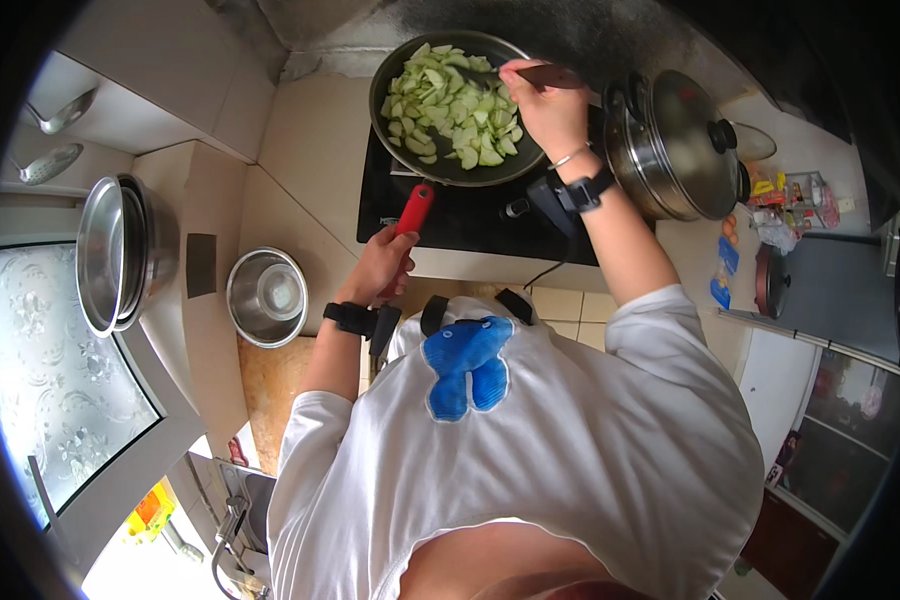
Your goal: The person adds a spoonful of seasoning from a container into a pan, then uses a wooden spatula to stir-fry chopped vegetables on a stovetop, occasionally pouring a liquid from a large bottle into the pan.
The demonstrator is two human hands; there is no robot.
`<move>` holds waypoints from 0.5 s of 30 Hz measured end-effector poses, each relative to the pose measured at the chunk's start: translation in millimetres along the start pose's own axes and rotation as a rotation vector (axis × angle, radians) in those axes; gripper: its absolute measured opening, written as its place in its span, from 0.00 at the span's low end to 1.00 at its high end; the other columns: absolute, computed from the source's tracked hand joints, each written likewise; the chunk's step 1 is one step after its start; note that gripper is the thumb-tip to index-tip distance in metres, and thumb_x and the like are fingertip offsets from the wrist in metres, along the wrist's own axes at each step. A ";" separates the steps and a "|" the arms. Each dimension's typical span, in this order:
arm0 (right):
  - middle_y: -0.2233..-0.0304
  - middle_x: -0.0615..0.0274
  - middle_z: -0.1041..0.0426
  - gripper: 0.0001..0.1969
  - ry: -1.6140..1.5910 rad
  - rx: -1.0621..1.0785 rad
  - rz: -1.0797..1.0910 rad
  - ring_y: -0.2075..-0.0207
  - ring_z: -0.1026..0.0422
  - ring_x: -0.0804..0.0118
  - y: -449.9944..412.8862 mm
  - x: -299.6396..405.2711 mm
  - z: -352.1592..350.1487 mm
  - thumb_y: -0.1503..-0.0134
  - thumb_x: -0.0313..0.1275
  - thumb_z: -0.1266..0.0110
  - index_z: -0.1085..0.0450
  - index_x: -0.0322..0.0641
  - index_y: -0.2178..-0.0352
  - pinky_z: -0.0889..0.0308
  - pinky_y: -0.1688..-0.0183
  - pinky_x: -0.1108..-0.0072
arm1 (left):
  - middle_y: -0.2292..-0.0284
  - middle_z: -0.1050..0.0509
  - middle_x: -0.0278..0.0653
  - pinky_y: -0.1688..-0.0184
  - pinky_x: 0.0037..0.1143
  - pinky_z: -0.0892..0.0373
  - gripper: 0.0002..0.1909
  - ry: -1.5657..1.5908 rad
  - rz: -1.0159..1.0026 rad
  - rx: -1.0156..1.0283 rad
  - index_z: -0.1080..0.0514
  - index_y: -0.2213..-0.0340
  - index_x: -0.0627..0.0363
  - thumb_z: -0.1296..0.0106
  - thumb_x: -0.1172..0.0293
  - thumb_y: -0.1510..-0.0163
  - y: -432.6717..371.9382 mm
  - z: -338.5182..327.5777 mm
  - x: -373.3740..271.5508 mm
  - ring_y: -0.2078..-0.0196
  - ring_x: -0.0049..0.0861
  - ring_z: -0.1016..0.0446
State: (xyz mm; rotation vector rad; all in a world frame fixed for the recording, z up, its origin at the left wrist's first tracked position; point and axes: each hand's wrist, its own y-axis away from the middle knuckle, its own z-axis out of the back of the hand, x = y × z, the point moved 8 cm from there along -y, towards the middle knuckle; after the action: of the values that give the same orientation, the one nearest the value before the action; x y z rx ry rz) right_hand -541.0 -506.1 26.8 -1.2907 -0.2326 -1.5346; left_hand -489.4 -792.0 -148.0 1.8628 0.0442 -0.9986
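My left hand (385, 262) is wrapped around the red handle (414, 214) of a dark frying pan (461, 175). The pan sits on a black glass cooktop (472, 217) and holds many thin slices of a pale green vegetable (450, 101). Over the pan's right side, my right hand (544, 105) grips the brown handle of a cooking turner (551, 76). The turner's working end reaches in among the slices and is mostly hidden. Both wrists wear black strapped devices.
A lidded steel pot (667, 150) stands close by my right forearm. Left of the pan are a steel bowl (232, 300) with a smaller bowl inside and a wooden cutting board (274, 390). Stacked steel basins (105, 255) sit near the window. Eggs (730, 229) lie at the right.
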 end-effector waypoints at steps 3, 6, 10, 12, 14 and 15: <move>0.69 0.63 0.20 0.03 0.026 0.011 0.158 0.71 0.23 0.74 5.7 -8.0 -16.8 0.46 0.25 0.39 0.21 0.40 0.69 0.29 0.68 0.84 | 0.79 0.35 0.33 0.87 0.21 0.42 0.11 0.008 0.001 -0.020 0.36 0.63 0.53 0.53 0.60 0.40 2.8 -1.6 -4.6 0.88 0.18 0.40; 0.71 0.62 0.21 0.04 -0.022 0.262 0.164 0.69 0.23 0.65 25.9 27.8 -30.2 0.49 0.28 0.36 0.22 0.43 0.70 0.30 0.66 0.80 | 0.80 0.35 0.32 0.87 0.20 0.42 0.10 0.051 0.020 0.005 0.36 0.62 0.52 0.53 0.61 0.40 3.5 -4.0 -4.0 0.88 0.17 0.41; 0.68 0.58 0.21 0.07 0.004 0.623 0.275 0.68 0.21 0.67 40.3 50.7 -9.3 0.49 0.23 0.37 0.22 0.35 0.66 0.27 0.65 0.81 | 0.80 0.36 0.32 0.87 0.20 0.42 0.11 0.043 0.018 0.006 0.36 0.62 0.52 0.52 0.60 0.40 4.3 -5.3 -4.7 0.87 0.17 0.41; 0.69 0.57 0.21 0.06 0.059 0.624 0.178 0.68 0.21 0.66 32.9 62.9 20.1 0.50 0.21 0.38 0.22 0.34 0.68 0.26 0.64 0.80 | 0.80 0.35 0.32 0.87 0.21 0.42 0.11 0.047 0.015 0.002 0.36 0.62 0.52 0.52 0.60 0.40 5.6 -5.2 -4.2 0.87 0.17 0.40; 0.69 0.57 0.21 0.05 0.094 0.609 0.232 0.68 0.21 0.66 25.0 81.5 36.8 0.50 0.20 0.38 0.22 0.34 0.68 0.27 0.64 0.80 | 0.80 0.35 0.32 0.87 0.21 0.41 0.11 0.030 0.007 -0.010 0.36 0.63 0.53 0.52 0.60 0.40 4.8 -3.9 -2.8 0.87 0.17 0.40; 0.69 0.57 0.21 0.05 0.084 0.616 0.190 0.68 0.22 0.66 24.2 86.8 42.3 0.49 0.20 0.38 0.23 0.34 0.69 0.27 0.65 0.81 | 0.80 0.35 0.32 0.87 0.21 0.41 0.11 0.032 0.008 -0.011 0.36 0.63 0.53 0.52 0.60 0.40 2.8 -3.0 -0.4 0.87 0.17 0.40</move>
State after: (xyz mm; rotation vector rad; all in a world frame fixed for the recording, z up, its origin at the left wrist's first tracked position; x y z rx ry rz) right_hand -483.5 -536.8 102.1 -0.7355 -0.4721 -1.2167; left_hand -486.6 -791.0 -145.1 1.8680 0.0617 -0.9614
